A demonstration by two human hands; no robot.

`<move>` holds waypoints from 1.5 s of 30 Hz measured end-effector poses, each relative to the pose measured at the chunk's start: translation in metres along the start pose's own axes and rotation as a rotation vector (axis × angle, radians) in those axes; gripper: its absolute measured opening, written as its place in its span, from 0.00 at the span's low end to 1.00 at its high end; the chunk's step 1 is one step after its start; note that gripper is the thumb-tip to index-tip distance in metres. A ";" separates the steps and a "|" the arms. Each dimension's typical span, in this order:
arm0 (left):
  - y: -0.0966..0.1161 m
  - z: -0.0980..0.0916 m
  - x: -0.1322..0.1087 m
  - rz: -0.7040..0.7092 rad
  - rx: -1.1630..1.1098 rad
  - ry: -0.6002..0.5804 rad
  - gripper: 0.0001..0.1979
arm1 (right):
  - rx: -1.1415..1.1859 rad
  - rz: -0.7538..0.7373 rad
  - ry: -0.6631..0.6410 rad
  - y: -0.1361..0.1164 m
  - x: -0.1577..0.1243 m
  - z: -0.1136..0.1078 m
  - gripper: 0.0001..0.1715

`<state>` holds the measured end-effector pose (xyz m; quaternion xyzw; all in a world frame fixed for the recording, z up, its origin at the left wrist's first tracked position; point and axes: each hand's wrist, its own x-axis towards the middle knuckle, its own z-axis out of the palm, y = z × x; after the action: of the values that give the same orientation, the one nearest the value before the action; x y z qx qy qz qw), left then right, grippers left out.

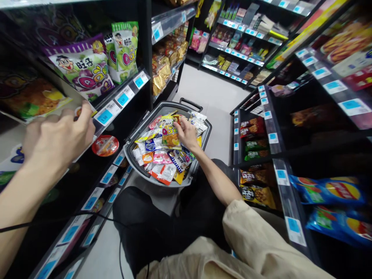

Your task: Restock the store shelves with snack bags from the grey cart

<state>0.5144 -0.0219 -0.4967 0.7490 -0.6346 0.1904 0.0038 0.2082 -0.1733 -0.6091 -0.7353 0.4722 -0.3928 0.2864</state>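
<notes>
My left hand (56, 137) is up at the left shelf, fingers curled around a small round packet (79, 112) at the shelf edge, just below a purple candy bag (84, 69). My right hand (187, 133) reaches down into a grey shopping basket (162, 106) on the floor, which is heaped with several snack packets. Its fingers rest on a yellow-and-green packet (170, 135) lying on top of the pile; a firm grip is not evident.
A green candy bag (124, 50) stands beside the purple one. A round red-lidded cup (105, 145) sits on the lower left shelf. Chip bags (328, 192) fill the right shelves. A narrow aisle of pale floor (203, 85) runs ahead to more shelving.
</notes>
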 end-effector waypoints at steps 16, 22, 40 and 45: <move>0.000 -0.004 0.002 0.076 0.153 -0.006 0.29 | -0.437 -0.118 -0.417 0.016 0.004 -0.006 0.27; -0.004 0.005 -0.001 0.102 0.158 0.072 0.27 | -0.583 -0.199 -0.468 0.017 -0.002 0.008 0.39; -0.003 0.011 -0.002 0.147 0.210 0.188 0.24 | -0.098 -0.151 -0.310 -0.007 0.002 0.003 0.52; -0.004 0.007 -0.001 0.136 0.152 0.157 0.25 | 0.450 -0.380 0.036 -0.114 0.010 0.023 0.48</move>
<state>0.5197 -0.0220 -0.5030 0.6850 -0.6656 0.2958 -0.0162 0.2835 -0.1366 -0.5273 -0.7216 0.2319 -0.5472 0.3552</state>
